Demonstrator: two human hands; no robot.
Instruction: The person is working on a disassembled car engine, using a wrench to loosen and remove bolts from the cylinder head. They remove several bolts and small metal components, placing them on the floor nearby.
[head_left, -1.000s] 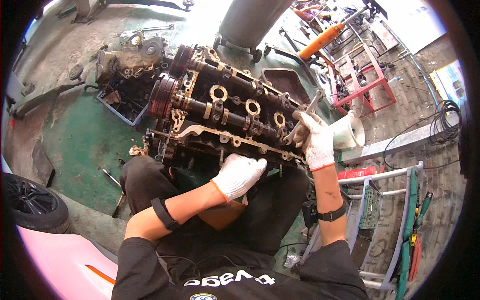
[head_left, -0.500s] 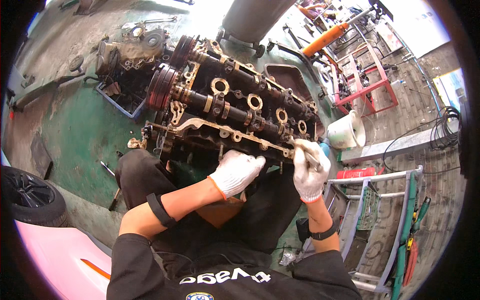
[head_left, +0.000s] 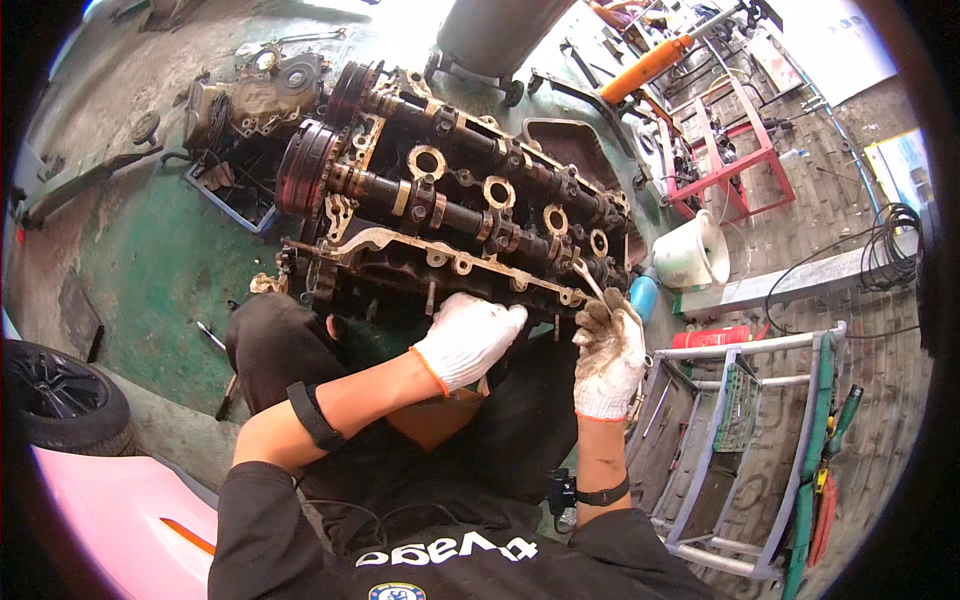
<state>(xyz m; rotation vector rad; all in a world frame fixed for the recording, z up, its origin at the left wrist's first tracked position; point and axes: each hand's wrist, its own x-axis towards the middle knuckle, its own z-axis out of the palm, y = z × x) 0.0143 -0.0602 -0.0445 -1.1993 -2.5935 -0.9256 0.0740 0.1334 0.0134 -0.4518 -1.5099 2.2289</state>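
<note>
From above, I sit with an oily black engine (head_left: 465, 222) across the floor right in front of my knees. Two long shafts run along its top, and a row of pale metal rings lies between them. Dark red wheels (head_left: 301, 170) stand at its left end.

My right hand (head_left: 608, 352), in a stained white glove, is at the engine's near right corner. Its fingers are curled loosely around a silver wrench (head_left: 592, 284), the palm partly turned up. A second ago this hand was higher, over the end of the engine, with the wrench tilted away to the right; now it has dropped back toward me and the wrench slants up and left, its tip over the engine's right end. I judge that the tool is being repositioned rather than turned hard; whether the tip grips a bolt, I cannot tell.

My left hand (head_left: 470, 338) has stayed low against the near side, fingers folded out of sight. I cannot tell whether they hold anything.

Beyond my right hand, a blue container (head_left: 643, 295) now shows fully, beside a white bucket (head_left: 678, 258).
</note>
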